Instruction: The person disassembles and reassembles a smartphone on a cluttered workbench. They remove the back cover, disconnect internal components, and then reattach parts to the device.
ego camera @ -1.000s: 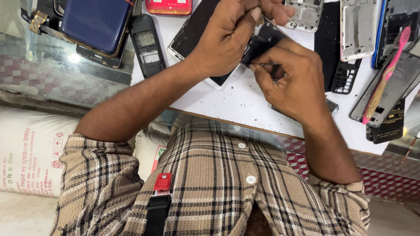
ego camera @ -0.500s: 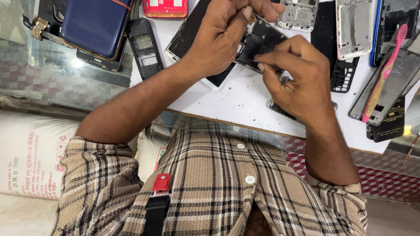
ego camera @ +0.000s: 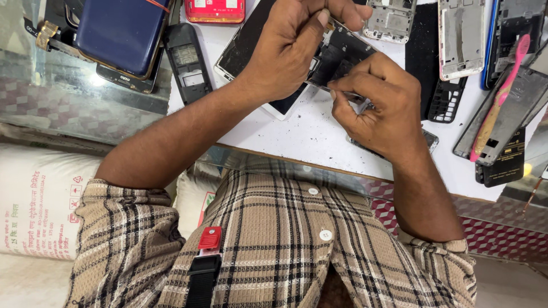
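White woven sack (ego camera: 40, 199) at lower left, below the glass table edge, w/ red and green print on its side; a 2nd white sack (ego camera: 197, 199) just beside it, partly hidden behind the checked shirt, showing a bit of red and green print. On the table: flat phone screen panel (ego camera: 251, 51), dark glass w/ white rim, lying tilted, partly under the left hand (ego camera: 291, 48). Small greyish display window (ego camera: 185, 55) set in the black keypad-phone shell near top left. At far right, black rectangular piece w/ gold print (ego camera: 505, 162), prob. a label, too small to tell more.
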